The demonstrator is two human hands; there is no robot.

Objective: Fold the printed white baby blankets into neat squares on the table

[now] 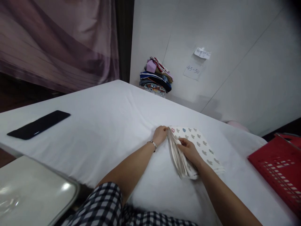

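Observation:
A white cloth point(198, 144) printed with grey, red and blue mouse-head shapes lies folded in several layers on the white-covered table. My left hand point(160, 135), with a bracelet at the wrist, pinches the cloth's far left corner. Over the near part of the stack, my right hand point(189, 151) grips the layered edges, its thumb and fingers closed on the fabric. Those edges fan out along the left side, between my two hands. The fingertips of the right hand are partly hidden by the folds.
A black flat panel point(39, 125) lies at the table's left. Folded clothes point(156, 77) are stacked beyond the far edge, against the wall with paper notes point(192, 70). A red plastic basket point(277, 166) stands at the right. A glossy pale surface point(35, 191) is at lower left.

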